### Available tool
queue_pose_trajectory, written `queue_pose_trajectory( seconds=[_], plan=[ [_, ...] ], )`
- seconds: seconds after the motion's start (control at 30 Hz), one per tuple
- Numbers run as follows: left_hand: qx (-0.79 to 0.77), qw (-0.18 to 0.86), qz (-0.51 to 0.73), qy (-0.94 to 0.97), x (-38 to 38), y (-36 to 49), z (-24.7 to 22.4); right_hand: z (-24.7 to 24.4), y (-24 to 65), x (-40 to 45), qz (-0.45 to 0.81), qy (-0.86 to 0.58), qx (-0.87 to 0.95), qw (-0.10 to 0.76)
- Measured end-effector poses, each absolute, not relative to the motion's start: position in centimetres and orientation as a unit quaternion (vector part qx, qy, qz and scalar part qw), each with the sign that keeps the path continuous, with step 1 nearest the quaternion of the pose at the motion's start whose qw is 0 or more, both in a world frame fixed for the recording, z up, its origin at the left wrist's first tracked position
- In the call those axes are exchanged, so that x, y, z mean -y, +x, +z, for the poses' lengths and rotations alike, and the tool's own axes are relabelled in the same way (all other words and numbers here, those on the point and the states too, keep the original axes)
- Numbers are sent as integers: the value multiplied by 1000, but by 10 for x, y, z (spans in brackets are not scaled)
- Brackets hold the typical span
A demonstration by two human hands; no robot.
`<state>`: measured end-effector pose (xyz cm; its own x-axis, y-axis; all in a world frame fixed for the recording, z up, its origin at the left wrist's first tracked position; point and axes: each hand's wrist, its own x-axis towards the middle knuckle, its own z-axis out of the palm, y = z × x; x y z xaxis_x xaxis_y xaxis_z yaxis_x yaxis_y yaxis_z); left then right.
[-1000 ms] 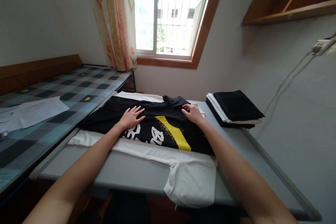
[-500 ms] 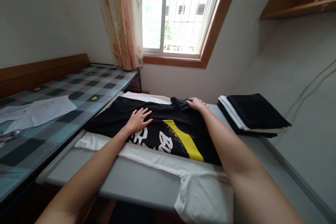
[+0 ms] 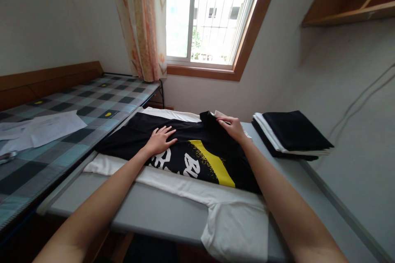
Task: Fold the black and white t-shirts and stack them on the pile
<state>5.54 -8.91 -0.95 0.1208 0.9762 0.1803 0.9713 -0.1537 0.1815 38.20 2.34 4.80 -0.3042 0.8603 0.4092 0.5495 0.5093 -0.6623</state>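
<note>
A black T-shirt (image 3: 175, 129) with white lettering and a yellow stripe lies spread out on top of a white T-shirt (image 3: 236, 224), whose sleeve and edges stick out around it. My left hand (image 3: 159, 139) rests flat on the black cloth with its fingers spread. At the far right part of the shirt, my right hand (image 3: 232, 126) pinches the black fabric by its sleeve (image 3: 207, 118), which is lifted a little. A bit of white cloth shows behind these fingers.
Folded black and white clothes (image 3: 293, 131) are stacked at the right of the grey table (image 3: 154, 209). On the left is a bed with a checked cover (image 3: 123, 109) and papers (image 3: 55, 127). Beyond the table are a curtain (image 3: 143, 24) and a barred window (image 3: 212, 20).
My right hand has raised the fabric near the sleeve, and white cloth now shows there. My left hand stays flat on the shirt. The whole view has shifted slightly.
</note>
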Motion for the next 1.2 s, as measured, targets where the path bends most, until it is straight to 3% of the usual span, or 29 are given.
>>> queue_pose_trajectory(
  seconds=[0.17,0.6,0.77,0.87,1.0,1.2],
  plan=[
    [-649,7,126,750,88,54,-10,30,401,26,287,-335,854,275],
    [-650,8,119,750,88,52,-12,-3,407,40,115,-434,841,302],
    [-654,6,124,747,89,53,-11,10,402,18,235,-442,816,289],
    [-654,5,126,746,89,53,-11,30,398,-13,334,-452,756,335],
    [-654,6,128,745,89,54,-11,48,394,-41,307,-482,708,415],
    [-653,4,127,747,89,53,-11,37,392,-21,191,-509,786,294]
  ],
)
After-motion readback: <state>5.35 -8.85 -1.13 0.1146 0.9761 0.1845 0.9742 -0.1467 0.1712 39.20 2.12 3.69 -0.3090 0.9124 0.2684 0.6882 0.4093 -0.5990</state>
